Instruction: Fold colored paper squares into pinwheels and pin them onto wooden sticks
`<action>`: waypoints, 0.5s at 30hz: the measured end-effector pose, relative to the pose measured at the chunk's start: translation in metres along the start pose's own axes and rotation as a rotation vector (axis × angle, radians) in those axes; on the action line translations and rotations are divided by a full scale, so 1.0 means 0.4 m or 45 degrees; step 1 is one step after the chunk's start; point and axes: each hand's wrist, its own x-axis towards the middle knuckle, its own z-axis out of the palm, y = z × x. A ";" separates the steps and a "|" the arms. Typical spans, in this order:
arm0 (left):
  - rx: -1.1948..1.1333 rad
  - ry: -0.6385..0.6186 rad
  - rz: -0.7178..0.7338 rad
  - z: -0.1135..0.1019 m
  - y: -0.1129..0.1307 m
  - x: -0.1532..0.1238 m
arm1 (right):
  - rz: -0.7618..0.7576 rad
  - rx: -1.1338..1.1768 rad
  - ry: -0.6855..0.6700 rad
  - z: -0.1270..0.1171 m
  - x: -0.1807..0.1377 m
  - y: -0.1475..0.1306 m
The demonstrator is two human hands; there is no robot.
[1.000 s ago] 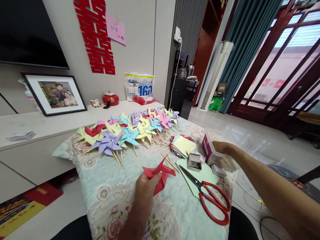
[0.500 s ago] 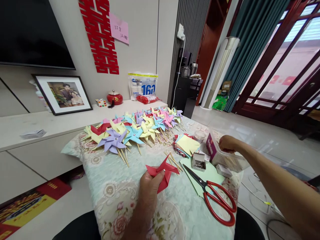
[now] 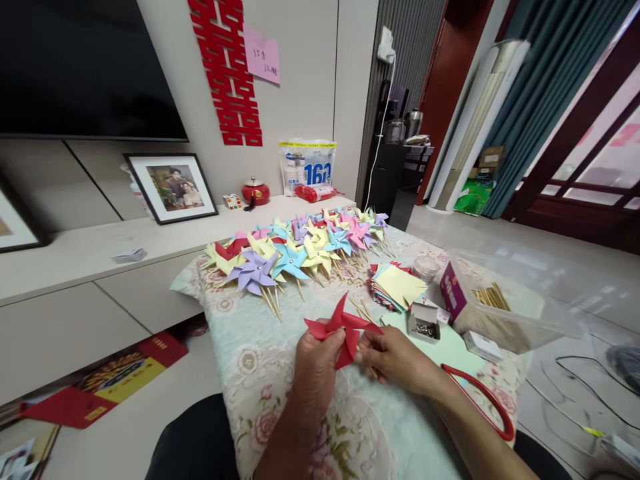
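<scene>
My left hand (image 3: 316,365) is closed on a red paper pinwheel (image 3: 343,328), held just above the floral cloth (image 3: 260,373). My right hand (image 3: 395,359) is closed too, its fingertips pinched at the pinwheel's right side; a thin stick seems to lie under them, though I cannot make it out for sure. Behind lies a row of several finished pinwheels (image 3: 300,250) in yellow, blue, purple and pink on wooden sticks.
A stack of coloured paper squares (image 3: 397,287), a small open box of pins (image 3: 423,323), a clear box of wooden sticks (image 3: 493,303) and red-handled scissors (image 3: 487,400) lie to the right. A low white cabinet (image 3: 100,267) holds a framed photo (image 3: 170,187).
My right hand has left the clear stick box and come in to the red pinwheel beside my left hand. The view has swung to the left and down.
</scene>
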 end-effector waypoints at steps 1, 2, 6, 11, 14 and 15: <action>0.034 -0.014 0.002 0.001 -0.003 0.000 | -0.015 0.005 -0.018 0.010 0.009 0.008; 0.064 -0.016 0.009 0.002 -0.007 0.001 | -0.027 0.018 -0.031 0.012 0.013 0.014; 0.125 0.067 0.054 -0.001 -0.017 0.005 | -0.008 0.054 -0.144 -0.037 -0.007 0.031; 0.284 0.134 0.073 -0.013 -0.026 0.009 | -0.072 0.060 0.143 -0.101 -0.039 0.019; 0.447 0.071 0.077 -0.016 -0.032 0.009 | -0.093 0.167 0.150 -0.086 -0.031 0.005; 0.493 0.037 0.074 -0.016 -0.035 0.009 | -0.092 0.200 0.124 -0.075 -0.025 0.005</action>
